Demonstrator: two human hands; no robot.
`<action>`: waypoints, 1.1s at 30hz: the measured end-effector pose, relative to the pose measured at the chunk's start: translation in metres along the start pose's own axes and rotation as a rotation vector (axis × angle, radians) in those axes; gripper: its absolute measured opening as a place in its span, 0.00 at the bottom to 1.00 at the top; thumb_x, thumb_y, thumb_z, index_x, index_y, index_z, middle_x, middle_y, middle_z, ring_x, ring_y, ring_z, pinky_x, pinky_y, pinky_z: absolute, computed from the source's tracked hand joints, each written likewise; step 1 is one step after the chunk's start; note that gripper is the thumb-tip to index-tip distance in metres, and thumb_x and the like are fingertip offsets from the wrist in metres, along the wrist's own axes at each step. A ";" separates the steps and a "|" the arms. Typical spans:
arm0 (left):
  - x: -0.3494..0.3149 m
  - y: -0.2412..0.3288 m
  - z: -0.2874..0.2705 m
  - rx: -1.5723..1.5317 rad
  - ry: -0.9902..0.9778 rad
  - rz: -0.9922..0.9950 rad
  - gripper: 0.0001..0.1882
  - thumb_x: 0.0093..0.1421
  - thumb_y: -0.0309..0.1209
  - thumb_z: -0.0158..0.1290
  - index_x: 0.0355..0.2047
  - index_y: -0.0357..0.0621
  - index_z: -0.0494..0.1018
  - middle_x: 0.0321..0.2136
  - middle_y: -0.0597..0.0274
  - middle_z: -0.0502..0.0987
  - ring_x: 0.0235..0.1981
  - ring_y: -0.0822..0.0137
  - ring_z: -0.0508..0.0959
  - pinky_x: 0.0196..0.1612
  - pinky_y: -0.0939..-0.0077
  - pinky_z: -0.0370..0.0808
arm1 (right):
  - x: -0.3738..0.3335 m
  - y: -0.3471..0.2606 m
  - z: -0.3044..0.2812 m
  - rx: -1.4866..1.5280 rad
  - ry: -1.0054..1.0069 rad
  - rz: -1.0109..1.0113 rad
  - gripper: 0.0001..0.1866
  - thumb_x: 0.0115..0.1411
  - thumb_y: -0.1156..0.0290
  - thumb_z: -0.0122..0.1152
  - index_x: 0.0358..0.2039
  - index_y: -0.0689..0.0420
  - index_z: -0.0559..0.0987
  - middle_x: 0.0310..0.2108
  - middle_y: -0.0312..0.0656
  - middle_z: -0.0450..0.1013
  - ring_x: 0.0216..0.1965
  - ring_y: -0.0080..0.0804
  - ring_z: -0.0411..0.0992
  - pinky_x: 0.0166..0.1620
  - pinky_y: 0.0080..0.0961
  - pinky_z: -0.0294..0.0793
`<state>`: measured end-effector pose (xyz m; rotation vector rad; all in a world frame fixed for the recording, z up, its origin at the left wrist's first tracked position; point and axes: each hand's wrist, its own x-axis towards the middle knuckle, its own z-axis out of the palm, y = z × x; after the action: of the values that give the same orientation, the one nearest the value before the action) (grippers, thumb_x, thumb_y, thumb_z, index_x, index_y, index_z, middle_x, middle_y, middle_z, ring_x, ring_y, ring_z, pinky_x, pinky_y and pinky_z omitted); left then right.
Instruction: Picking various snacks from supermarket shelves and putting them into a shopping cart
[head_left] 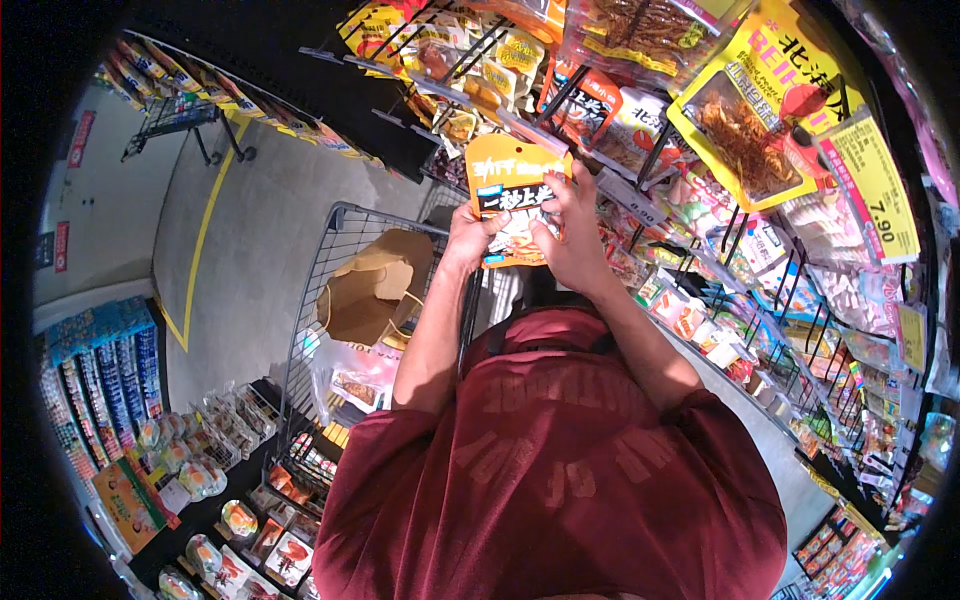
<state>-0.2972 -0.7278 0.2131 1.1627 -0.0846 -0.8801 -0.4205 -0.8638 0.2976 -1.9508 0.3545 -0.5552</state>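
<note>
Maroon shirt [560, 470] nearest, 2 hands [580, 235] hold an orange, black-panelled pouch [512, 197].

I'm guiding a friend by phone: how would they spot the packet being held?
From the dark red shirt, look straight up. The left hand and right hand hold an orange packet there; unlike the hanging packets, it is off any hook.

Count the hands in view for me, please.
2: the left hand grips the orange pouch at its lower left edge, and the right hand holds its right side. Some fingers may be hidden behind it.
</note>
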 end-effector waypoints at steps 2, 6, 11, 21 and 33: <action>0.009 -0.004 -0.005 -0.015 -0.072 0.001 0.16 0.57 0.16 0.59 0.46 0.36 0.75 0.40 0.57 0.82 0.37 0.67 0.81 0.44 0.69 0.80 | 0.009 -0.007 -0.004 0.041 -0.030 0.016 0.33 0.52 0.81 0.63 0.59 0.62 0.65 0.67 0.57 0.43 0.57 0.49 0.64 0.53 0.34 0.73; 0.018 -0.001 0.000 -0.001 -0.117 -0.008 0.18 0.55 0.19 0.61 0.47 0.37 0.75 0.40 0.57 0.82 0.37 0.67 0.81 0.44 0.69 0.80 | 0.021 -0.013 -0.010 0.033 -0.065 0.044 0.32 0.54 0.80 0.62 0.59 0.66 0.64 0.65 0.54 0.48 0.51 0.43 0.69 0.50 0.35 0.75; 0.027 0.009 0.009 0.022 -0.155 0.023 0.18 0.56 0.20 0.61 0.48 0.38 0.75 0.41 0.58 0.82 0.39 0.67 0.81 0.45 0.70 0.80 | 0.023 -0.017 -0.009 0.088 -0.044 0.048 0.31 0.55 0.78 0.61 0.59 0.68 0.64 0.59 0.56 0.58 0.43 0.40 0.75 0.44 0.31 0.78; 0.042 0.022 0.016 0.008 -0.201 0.027 0.21 0.56 0.23 0.63 0.50 0.41 0.73 0.43 0.62 0.80 0.43 0.66 0.80 0.49 0.67 0.78 | 0.026 -0.027 -0.011 0.182 -0.090 0.095 0.36 0.54 0.80 0.61 0.63 0.63 0.59 0.60 0.52 0.56 0.51 0.47 0.74 0.48 0.33 0.80; 0.045 0.028 0.028 0.042 -0.216 0.018 0.18 0.57 0.22 0.61 0.49 0.40 0.74 0.41 0.60 0.80 0.40 0.68 0.80 0.44 0.70 0.79 | 0.028 -0.028 -0.013 0.197 -0.098 0.143 0.36 0.54 0.78 0.64 0.62 0.62 0.61 0.60 0.54 0.56 0.47 0.47 0.75 0.43 0.35 0.82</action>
<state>-0.2650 -0.7749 0.2318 1.1012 -0.2902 -0.9894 -0.4035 -0.8757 0.3336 -1.7404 0.3598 -0.3850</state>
